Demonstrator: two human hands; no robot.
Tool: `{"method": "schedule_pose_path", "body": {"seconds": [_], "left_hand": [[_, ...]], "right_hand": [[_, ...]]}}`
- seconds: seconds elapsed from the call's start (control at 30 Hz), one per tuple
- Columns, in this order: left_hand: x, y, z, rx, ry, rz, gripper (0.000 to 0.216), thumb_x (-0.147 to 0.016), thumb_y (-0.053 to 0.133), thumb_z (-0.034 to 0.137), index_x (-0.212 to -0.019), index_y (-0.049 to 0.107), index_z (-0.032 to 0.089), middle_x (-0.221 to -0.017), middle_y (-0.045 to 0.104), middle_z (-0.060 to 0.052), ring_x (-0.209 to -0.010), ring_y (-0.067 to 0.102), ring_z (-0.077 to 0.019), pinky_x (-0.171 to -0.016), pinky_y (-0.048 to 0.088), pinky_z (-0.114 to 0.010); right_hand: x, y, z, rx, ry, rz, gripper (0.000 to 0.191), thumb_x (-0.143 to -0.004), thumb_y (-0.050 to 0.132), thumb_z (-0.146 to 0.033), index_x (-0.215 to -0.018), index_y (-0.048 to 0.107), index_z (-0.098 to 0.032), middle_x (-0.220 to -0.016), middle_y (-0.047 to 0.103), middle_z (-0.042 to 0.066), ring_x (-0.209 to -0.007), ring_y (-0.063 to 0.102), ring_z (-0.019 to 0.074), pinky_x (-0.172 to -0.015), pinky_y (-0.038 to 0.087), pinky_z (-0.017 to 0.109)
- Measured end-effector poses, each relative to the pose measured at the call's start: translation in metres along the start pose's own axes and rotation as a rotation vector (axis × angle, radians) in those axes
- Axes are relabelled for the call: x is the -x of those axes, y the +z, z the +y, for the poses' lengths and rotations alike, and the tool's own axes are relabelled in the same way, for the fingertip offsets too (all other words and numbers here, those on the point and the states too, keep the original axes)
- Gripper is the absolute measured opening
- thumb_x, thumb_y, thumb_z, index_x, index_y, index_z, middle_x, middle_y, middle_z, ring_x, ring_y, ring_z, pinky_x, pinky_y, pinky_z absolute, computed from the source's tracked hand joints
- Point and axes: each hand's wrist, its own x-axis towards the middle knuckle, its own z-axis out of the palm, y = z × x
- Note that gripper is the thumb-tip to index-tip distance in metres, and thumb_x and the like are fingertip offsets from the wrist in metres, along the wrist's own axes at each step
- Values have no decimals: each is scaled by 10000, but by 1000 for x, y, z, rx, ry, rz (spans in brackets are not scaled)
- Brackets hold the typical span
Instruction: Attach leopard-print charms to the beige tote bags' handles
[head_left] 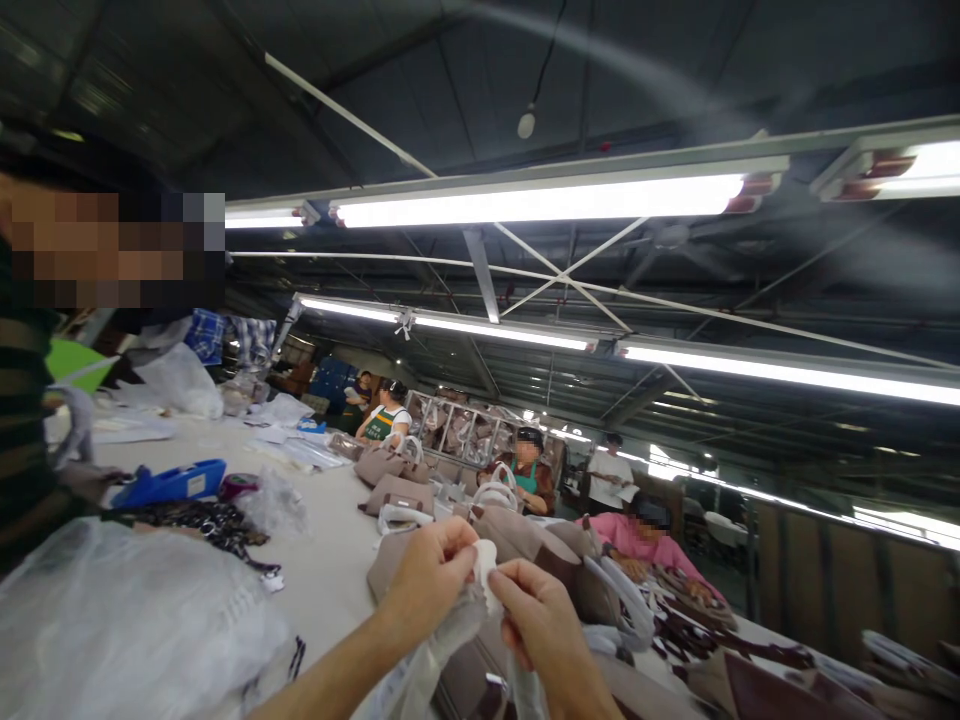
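Observation:
My left hand [431, 570] and my right hand [544, 620] are close together at the lower middle of the head view. Both pinch a white-wrapped bag handle [486, 560], thumbs and forefingers on either side of its top. Translucent wrapping [450, 640] hangs below my left fingers, and more pale wrapping shows under my right hand. Beneath and behind my hands lie taupe handbags [517, 535], several with white-wrapped handles [630, 600]. The bag right under my hands is mostly hidden by them.
At the left, a big clear plastic bag [135, 610], dark straps [210, 525] and a blue tray [171, 483] lie on the pale table [337, 520]. A person in stripes [30, 420] stands close at the left. A co-worker in pink [675, 555] leans over brown straps [690, 640] at the right.

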Motion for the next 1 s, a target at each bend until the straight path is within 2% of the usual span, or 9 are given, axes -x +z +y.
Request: {"method": "schedule_pose_path", "body": {"seconds": [0.27, 0.4, 0.53, 0.73, 1.0], "left_hand": [[0, 2, 1, -6, -2, 1, 149, -755, 500, 300, -661, 532, 188, -571, 448, 53, -553, 410, -124, -528, 312, -240], [3, 1, 3, -56, 27, 5, 147, -772, 486, 283, -662, 524, 194, -586, 455, 46, -574, 419, -131, -544, 310, -245], [7, 2, 3, -125, 73, 23, 156, -789, 471, 266, -669, 538, 193, -616, 502, 20, -624, 460, -157, -585, 319, -263], [13, 6, 3, -265, 186, 72, 231, -869, 442, 280, -658, 498, 204, -613, 523, 15, -617, 502, -165, -612, 320, -276], [17, 8, 1, -268, 174, 98, 231, -880, 443, 277, -666, 499, 212, -605, 547, 18, -603, 523, -162, -610, 349, -259]], "right_hand": [[-7, -2, -11, 99, 38, -36, 425, -644, 516, -623, -653, 569, -202, -454, 534, -18, -343, 420, 100, -327, 203, 204], [-6, 0, -12, 120, 35, -42, 416, -655, 514, -624, -653, 549, -209, -402, 504, -32, -315, 383, 102, -339, 225, 215], [-2, 3, -16, 102, -14, 6, 424, -644, 509, -625, -607, 546, -204, -378, 477, -28, -328, 370, 97, -378, 200, 230], [5, 13, -19, -9, -67, 96, 412, -638, 496, -622, -554, 517, -219, -402, 442, -35, -370, 379, 104, -433, 237, 256], [9, 17, -16, -98, -74, 102, 376, -643, 575, -572, -589, 568, -200, -401, 479, -33, -350, 319, 92, -425, 227, 268]]}}
